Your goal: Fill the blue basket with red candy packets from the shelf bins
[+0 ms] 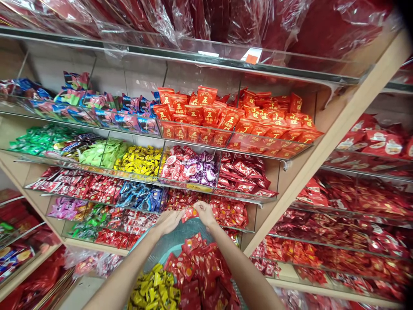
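A small red candy packet (pixel 189 214) is pinched between my two hands, over the far rim of a teal plastic basket (pixel 151 247). My left hand (pixel 169 220) grips its left end, and my right hand (pixel 205 214) closes on its right end. Below my forearms, the basket holds red candy packets (pixel 203 267) on the right and yellow-wrapped candies (pixel 156 288) on the left. Just behind my hands is a low shelf bin of similar red packets (pixel 227 211).
Clear-fronted shelves rise ahead, with orange-red packets (pixel 206 112), blue packets (pixel 106 112), yellow candies (pixel 138 161) and purple-white candies (pixel 201 168). A slanting wooden upright (pixel 322 155) divides them from more red packets (pixel 348 189). Plastic-wrapped red goods (pixel 193 19) hang over the top shelf.
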{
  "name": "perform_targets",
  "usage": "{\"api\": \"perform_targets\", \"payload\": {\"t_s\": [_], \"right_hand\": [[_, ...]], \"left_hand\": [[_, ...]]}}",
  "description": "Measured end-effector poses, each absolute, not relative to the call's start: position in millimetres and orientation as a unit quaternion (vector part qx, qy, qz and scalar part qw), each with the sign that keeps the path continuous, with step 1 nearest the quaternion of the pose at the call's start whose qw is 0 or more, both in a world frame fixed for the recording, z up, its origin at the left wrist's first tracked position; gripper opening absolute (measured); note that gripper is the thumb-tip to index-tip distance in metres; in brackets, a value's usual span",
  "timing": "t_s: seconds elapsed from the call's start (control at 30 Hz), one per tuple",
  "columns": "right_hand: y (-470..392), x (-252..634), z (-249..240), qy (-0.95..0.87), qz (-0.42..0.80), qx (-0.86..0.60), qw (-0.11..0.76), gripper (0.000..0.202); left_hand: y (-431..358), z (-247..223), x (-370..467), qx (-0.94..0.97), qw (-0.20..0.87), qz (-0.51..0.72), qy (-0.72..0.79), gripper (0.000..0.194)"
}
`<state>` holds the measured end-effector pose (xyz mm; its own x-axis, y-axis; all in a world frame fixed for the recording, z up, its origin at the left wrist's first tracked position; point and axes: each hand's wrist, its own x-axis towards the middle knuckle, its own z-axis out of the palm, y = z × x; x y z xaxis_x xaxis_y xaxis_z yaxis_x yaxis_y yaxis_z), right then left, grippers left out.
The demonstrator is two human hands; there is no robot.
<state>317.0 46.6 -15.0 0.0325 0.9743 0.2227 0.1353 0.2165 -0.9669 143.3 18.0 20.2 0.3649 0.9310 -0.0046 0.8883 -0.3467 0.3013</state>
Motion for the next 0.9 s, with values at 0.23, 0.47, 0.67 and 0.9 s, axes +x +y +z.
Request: {"api": "perform_targets", "payload": {"t_s": [0.23, 0.47, 0.67, 0.9], "right_hand": [[32.8, 325.2, 2.3, -0.555, 0.421, -0.488, 0.526, 0.027], [-17.3, 358.6, -1.9, -0.64, 0.398, -0.489, 0.44, 0.028], [-34.3, 364.0, -17.6, -0.7, 0.323, -0.531, 0.352, 0.025], [-39.5, 354.1, -10.6, -0.771, 0.078, -0.617, 0.138, 0.017]], "left_hand": [[14.3, 28.4, 144.8, 0.818, 0.146, 0.079, 0.55, 0.072], [17.5, 25.1, 142.5, 0.807, 0.191, 0.086, 0.553, 0.067], [16.5, 25.2, 142.2, 0.807, 0.185, 0.079, 0.555, 0.067], [15.1, 30.0, 144.6, 0.811, 0.165, 0.07, 0.557, 0.068]]}}
